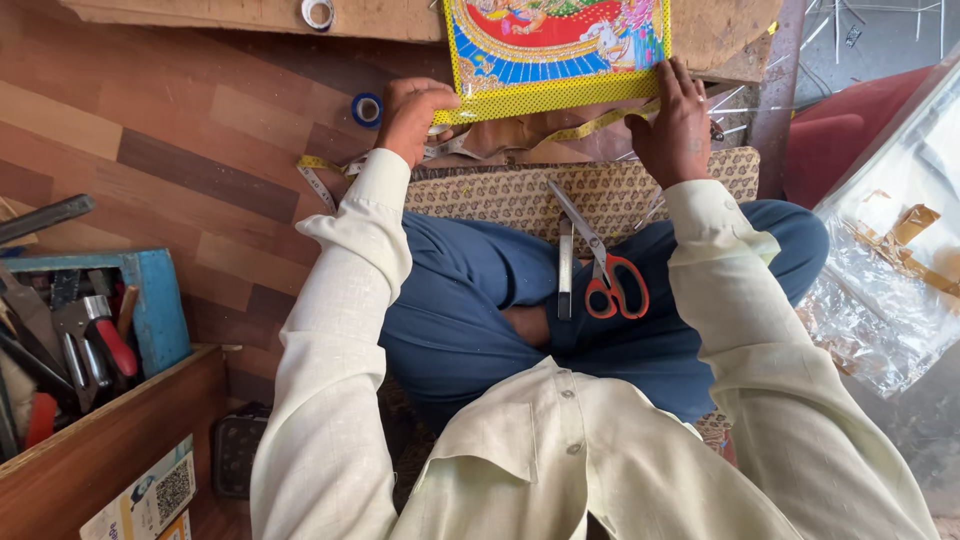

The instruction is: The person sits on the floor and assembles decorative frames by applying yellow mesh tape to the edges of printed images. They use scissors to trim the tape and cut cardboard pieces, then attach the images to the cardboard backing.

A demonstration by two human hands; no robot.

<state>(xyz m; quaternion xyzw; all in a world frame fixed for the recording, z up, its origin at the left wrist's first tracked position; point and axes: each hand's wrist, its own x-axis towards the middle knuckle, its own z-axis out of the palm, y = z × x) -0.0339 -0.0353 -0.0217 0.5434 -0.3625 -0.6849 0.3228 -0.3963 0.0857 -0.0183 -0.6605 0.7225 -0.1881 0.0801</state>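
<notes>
Both the left hand (412, 115) and the right hand (678, 120) pinch the yellow-bordered picture (555, 50), each grip pressed on its lower edge, its top cut off by the frame.

Open wooden floor (180, 130) left of the left hand (412, 112), broken only by a blue tape roll (367, 108) just beside the knuckles and a measuring tape (318, 178) trailing below it. Between both forearms, free room above the lap, barred at the middle by red-handled scissors (606, 270) and a metal strip (565, 268). Right of the right hand (678, 120), tight: loose metal bits (725, 105), then crumpled plastic sheeting (890, 260). Lower left blocked by a blue toolbox (150, 300) packed with tools.
</notes>
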